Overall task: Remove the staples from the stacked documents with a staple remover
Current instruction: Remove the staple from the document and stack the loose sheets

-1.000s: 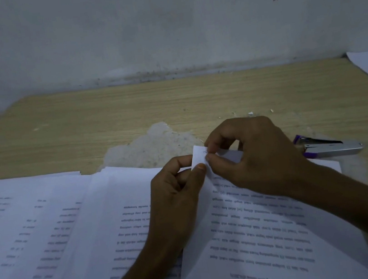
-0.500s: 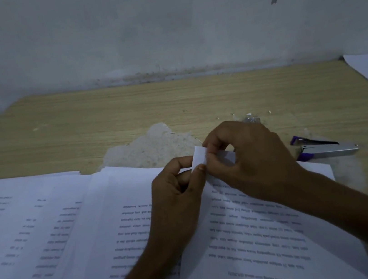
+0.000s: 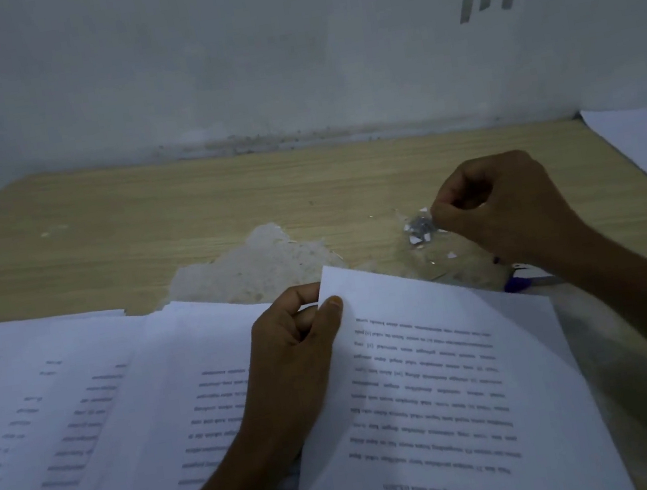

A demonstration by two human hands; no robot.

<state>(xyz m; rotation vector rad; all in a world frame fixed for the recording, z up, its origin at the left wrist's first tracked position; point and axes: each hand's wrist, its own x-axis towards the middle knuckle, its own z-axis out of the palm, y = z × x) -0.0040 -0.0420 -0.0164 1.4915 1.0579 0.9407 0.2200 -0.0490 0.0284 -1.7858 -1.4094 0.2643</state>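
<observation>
**Remover half hidden**

The purple-and-metal staple remover (image 3: 518, 282) sits mostly under the right wrist. The right hand (image 3: 506, 213) curls its grip by the heap of silver staples (image 3: 420, 227); can't tell if it holds one. The left hand (image 3: 299, 357) pinches the white printed sheet (image 3: 441, 395) by a corner. Pale wood bench (image 3: 141, 213) with a peeled patch, white wall (image 3: 204, 73) behind.

Printed lines cover the sheets (image 3: 431, 388) from six to nine o'clock — upside down, too blurred to read.
</observation>
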